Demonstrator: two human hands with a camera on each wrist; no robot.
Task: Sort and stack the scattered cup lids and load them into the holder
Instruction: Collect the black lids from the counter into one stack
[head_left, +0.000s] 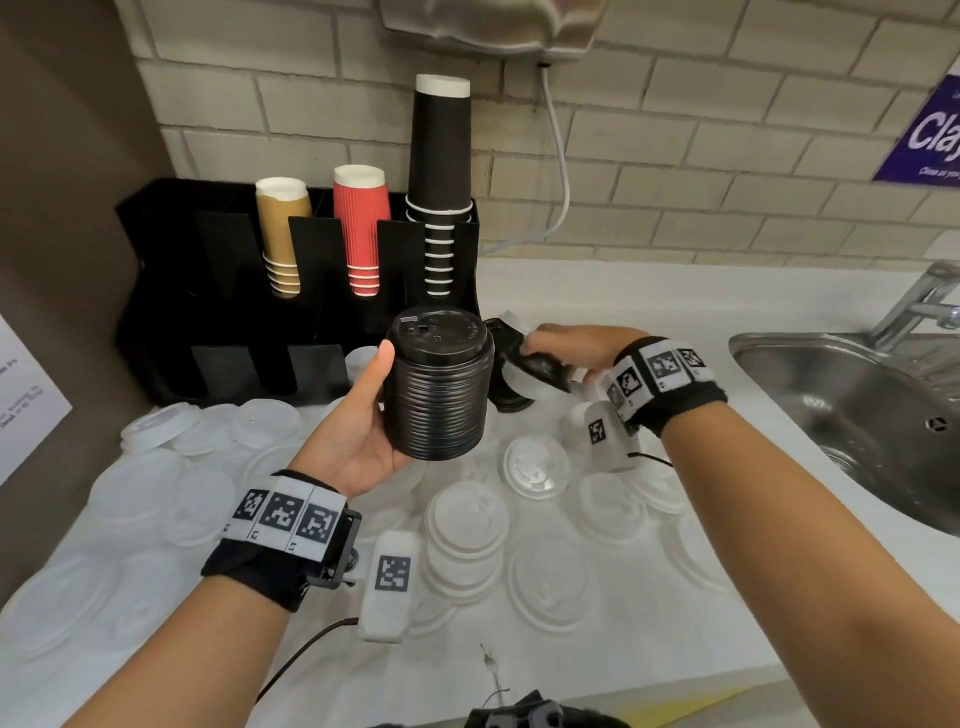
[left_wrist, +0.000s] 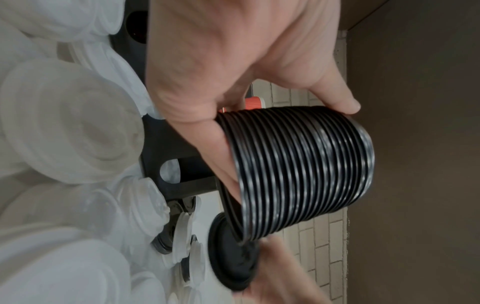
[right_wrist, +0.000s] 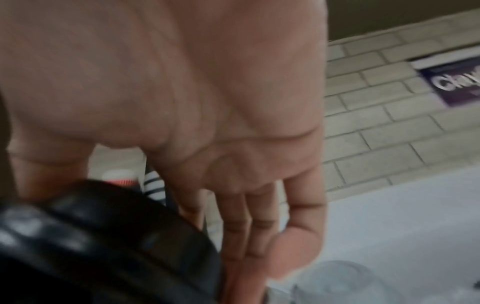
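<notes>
Above the counter's (head_left: 597, 291) back edge: black lids being gathered before the holder (head_left: 171, 312).
The stack of black lids (head_left: 439, 395) stands upright in the left hand (head_left: 358, 431), thumb and fingers curled round its sides, just in front of the holder; to its right, the right hand (head_left: 571, 348) pinches a loose black lid (head_left: 530, 361), tilted and level with the stack's top. White lids (head_left: 467, 535) lie scattered below.

Backdrop is a beige brick-pattern tile wall (head_left: 727, 156) with a white cable (head_left: 558, 156) hanging down from some wall-mounted unit (head_left: 493, 26) at the top. A purple sign (head_left: 924, 135) sits on the right, a plain brown wall (head_left: 62, 156) on the left. White counter (head_left: 597, 291), with a steel sink (head_left: 857, 410) and chrome faucet (head_left: 919, 306) on the right.
</notes>
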